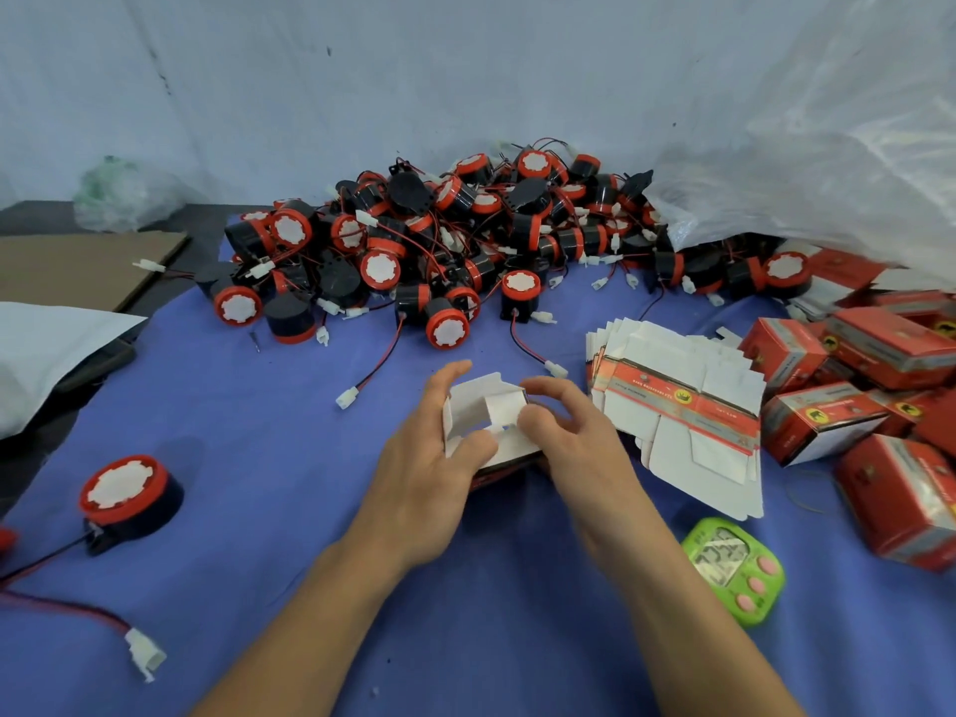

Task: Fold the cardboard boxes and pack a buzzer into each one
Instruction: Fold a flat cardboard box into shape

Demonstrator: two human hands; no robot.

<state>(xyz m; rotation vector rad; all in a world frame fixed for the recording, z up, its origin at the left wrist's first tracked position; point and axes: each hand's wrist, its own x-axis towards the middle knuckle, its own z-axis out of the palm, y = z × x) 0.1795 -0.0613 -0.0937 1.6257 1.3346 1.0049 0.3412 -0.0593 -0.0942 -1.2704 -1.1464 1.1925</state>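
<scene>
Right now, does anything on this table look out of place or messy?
One buzzer sits alone at near left, apart from the big pile, its wire sprawled over the cloth. The finished red boxes at right lie tumbled at all angles, not stacked. Nothing looks damaged.

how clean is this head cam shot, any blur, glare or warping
Head view: sharp in the middle, on the half-folded box; head view, right edge: the packed red boxes smear and stretch from the wide lens; head view: the green timer screen is washed by glare, hard to read; head view: light is soft and even, only faint shadow beside the lone buzzer.
</scene>
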